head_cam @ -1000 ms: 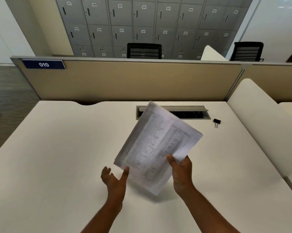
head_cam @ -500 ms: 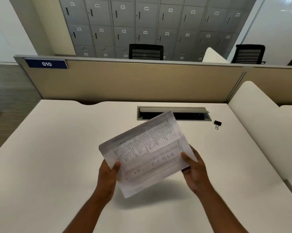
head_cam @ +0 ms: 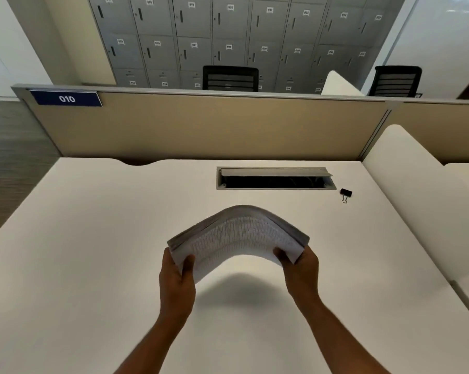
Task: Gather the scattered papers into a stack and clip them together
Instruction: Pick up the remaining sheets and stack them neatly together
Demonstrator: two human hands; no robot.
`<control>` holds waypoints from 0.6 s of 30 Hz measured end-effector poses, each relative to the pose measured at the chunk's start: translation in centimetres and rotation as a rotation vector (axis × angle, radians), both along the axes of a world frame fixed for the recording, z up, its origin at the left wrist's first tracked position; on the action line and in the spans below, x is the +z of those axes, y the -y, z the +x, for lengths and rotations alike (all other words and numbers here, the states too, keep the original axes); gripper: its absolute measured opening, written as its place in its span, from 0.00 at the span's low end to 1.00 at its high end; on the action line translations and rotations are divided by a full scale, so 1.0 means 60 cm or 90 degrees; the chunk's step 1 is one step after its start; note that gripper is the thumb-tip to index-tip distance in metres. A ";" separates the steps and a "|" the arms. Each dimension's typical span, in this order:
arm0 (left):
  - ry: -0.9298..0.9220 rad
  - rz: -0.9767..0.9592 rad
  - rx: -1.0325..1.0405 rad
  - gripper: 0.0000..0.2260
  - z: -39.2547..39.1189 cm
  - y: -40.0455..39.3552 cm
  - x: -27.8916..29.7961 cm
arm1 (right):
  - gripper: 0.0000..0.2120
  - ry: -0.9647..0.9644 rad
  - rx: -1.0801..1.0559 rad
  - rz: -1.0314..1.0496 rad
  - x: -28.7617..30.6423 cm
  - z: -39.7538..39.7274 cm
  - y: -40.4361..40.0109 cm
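blue plate [head_cam: 66, 98] on the partition reads "010". lockers [head_cam: 228, 36] behind carry small number tags, mostly too blurry to read. printed text on the paper stack [head_cam: 238, 234] is too fine to read.

both hands hold the stack above the desk [head_cam: 79, 252], bowed up in the middle. left hand [head_cam: 177, 282] grips its left end, thumb on top; right hand [head_cam: 300, 273] grips the right end, fingers curled round the edge. black binder clip [head_cam: 345, 193] lies on the desk, well apart, just right of the open cable tray [head_cam: 275, 178]; tray inside is dark, contents can't tell.
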State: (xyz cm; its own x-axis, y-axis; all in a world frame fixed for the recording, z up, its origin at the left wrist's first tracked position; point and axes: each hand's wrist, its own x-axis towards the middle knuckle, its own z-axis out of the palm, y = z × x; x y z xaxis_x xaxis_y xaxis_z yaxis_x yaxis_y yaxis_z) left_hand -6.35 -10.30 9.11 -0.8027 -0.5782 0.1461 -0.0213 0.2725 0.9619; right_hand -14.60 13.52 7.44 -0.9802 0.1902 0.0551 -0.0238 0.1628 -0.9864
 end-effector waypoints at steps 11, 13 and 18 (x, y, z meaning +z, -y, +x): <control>0.085 0.006 -0.027 0.06 0.015 0.004 -0.039 | 0.10 0.030 0.020 0.065 -0.035 0.024 0.006; 0.077 0.006 -0.019 0.06 0.009 0.005 -0.035 | 0.11 0.019 0.014 0.064 -0.029 0.025 0.009; 0.067 -0.032 -0.017 0.13 0.011 0.018 -0.031 | 0.24 -0.030 0.018 0.059 -0.011 0.028 0.002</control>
State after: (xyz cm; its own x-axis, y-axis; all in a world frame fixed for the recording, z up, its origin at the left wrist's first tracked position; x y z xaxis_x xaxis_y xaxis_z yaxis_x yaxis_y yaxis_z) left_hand -5.66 -11.35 7.25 -0.8305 -0.5500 0.0881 -0.1134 0.3218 0.9400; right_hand -12.92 13.38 6.75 -0.9810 0.1542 0.1177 -0.0763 0.2512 -0.9649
